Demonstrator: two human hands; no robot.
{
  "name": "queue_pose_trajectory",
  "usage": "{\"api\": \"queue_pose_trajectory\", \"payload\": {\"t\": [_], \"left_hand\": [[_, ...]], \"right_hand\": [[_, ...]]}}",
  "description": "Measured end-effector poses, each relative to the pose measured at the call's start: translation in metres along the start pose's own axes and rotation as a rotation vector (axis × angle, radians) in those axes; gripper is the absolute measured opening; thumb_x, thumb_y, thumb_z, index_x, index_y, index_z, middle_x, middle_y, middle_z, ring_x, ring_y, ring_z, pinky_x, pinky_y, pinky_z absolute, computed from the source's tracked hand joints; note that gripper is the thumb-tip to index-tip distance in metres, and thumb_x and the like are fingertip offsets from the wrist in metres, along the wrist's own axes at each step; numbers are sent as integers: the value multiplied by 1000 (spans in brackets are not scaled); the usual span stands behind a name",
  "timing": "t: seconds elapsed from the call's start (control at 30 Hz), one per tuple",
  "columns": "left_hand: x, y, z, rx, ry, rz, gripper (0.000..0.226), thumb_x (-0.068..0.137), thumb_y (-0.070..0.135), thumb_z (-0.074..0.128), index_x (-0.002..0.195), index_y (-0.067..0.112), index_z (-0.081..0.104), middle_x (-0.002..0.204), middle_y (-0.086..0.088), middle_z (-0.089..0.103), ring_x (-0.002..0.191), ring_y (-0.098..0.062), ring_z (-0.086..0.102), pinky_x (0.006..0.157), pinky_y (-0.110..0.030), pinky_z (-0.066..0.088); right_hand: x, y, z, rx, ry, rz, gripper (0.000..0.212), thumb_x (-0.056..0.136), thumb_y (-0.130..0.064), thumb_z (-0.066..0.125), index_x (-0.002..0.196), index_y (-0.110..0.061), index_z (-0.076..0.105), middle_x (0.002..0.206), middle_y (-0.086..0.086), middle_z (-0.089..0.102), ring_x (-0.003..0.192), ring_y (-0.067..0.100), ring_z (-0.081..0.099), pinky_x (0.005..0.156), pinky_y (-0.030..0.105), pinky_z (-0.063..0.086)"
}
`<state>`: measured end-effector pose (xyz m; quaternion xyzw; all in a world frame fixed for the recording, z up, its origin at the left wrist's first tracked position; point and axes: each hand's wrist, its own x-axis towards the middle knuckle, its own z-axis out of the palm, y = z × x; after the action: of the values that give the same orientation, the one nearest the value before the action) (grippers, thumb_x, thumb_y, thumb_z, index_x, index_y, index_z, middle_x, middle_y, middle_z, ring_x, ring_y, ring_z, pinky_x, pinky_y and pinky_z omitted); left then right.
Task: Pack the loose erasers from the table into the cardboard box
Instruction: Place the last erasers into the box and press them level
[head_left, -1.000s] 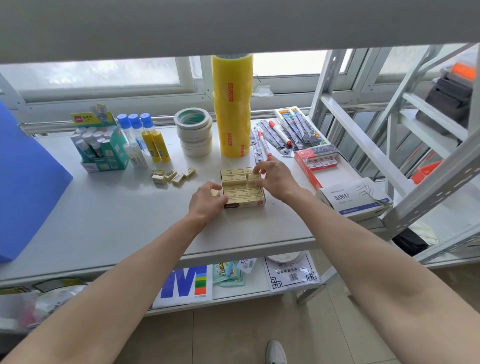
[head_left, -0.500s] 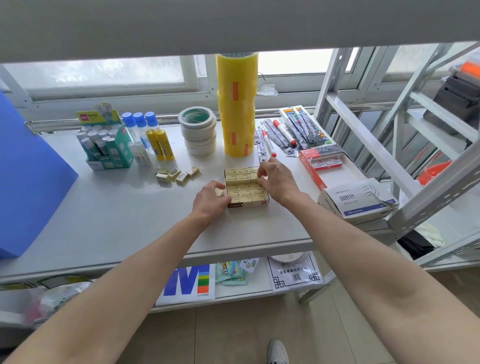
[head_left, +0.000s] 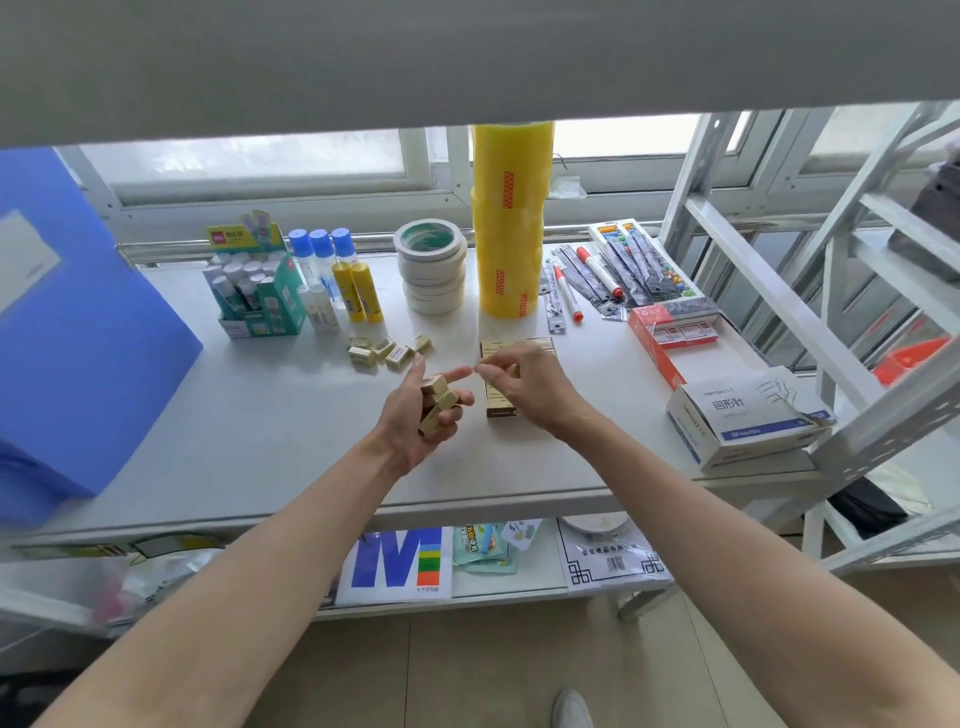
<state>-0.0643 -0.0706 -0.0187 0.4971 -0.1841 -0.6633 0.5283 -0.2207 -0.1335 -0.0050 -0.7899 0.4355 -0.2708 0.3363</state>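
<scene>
The small cardboard box (head_left: 500, 403) lies on the white table (head_left: 260, 426), mostly hidden behind my right hand (head_left: 524, 387). My left hand (head_left: 421, 410) is lifted just left of the box, palm turned up, and holds a few tan-wrapped erasers (head_left: 439, 401) in its curled fingers, with the index finger stretched toward the right hand. My right hand hovers over the box with thumb and fingertips pinched together; whether it pinches anything I cannot tell. Several loose erasers (head_left: 387, 351) lie in a cluster on the table behind my left hand.
Glue sticks in a green box (head_left: 257, 291), glue bottles (head_left: 337, 280), a masking-tape stack (head_left: 431, 273) and tall yellow tape rolls (head_left: 509, 223) line the back. Pens (head_left: 597, 280), a red box (head_left: 675, 338) and a white-blue box (head_left: 748, 415) stand right. A blue folder (head_left: 67, 332) stands left.
Both hands have lifted off the box. My left hand turned palm up, now showing the erasers it holds, and my right hand drew back toward it with pinched fingertips.
</scene>
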Motion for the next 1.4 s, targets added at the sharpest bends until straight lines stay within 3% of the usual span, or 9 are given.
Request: {"api": "queue_pose_trajectory", "payload": {"t": [0.13,0.3,0.4,0.5,0.8,0.97,1.13,1.3,1.4], "left_hand": [[-8,4,-2,45,-47,12,63,104,49,22,104,4,65,70,-9,63,43,-10,39,38,-18,24],[-17,5,0,245,8,82,63,103,52,24,90,5,65,58,-4,58,46,-11,46,40,-20,31],[-17,3,-2,337,81,155,66,101,57,24,98,7,66,64,-4,59,49,-10,48,44,-21,33],[-18,1,-2,371,102,221,67,97,62,24,103,7,61,55,2,51,45,-6,45,42,-19,33],[-19,-2,4,398,145,267,69,92,69,23,69,13,54,50,1,45,45,-8,39,44,-19,34],[-19,0,2,192,110,207,60,94,66,30,84,16,62,63,-1,56,49,-9,45,43,-18,30],[-16,-1,-7,233,17,199,41,94,44,57,102,5,64,72,0,55,50,-8,46,40,-16,32],[-13,-3,-8,211,23,217,19,94,27,62,90,9,59,74,-2,55,48,-8,45,36,-15,31],[-11,-4,-8,216,35,236,18,92,26,65,88,10,59,75,-2,56,48,-8,45,36,-16,31]], "right_hand": [[-3,-10,17,164,-117,38,22,91,-41,58,95,-28,76,82,-11,72,85,11,65,79,35,52],[-7,-20,24,213,-139,50,29,92,-40,58,76,-21,72,61,-8,63,56,2,53,65,23,43],[-12,-27,22,206,-115,20,27,90,-40,61,89,-17,75,70,-8,67,57,-5,53,63,18,39],[-17,-32,25,176,-75,11,23,88,-35,67,99,-16,74,77,-16,65,63,-12,55,64,14,40],[-23,-34,33,170,17,44,24,82,-37,73,88,-15,69,79,-9,66,69,5,59,69,22,48],[-24,-30,32,379,83,85,24,80,-26,76,93,-13,59,81,2,68,69,14,67,66,30,57],[-26,-19,31,310,181,31,25,83,0,66,89,-22,57,94,3,65,84,14,66,74,29,57],[-25,-16,32,372,179,59,21,91,-1,56,106,-16,58,99,3,66,82,13,69,78,30,58],[-27,-15,31,450,186,109,16,97,-13,52,113,-13,58,98,6,68,78,15,70,78,34,59]]}}
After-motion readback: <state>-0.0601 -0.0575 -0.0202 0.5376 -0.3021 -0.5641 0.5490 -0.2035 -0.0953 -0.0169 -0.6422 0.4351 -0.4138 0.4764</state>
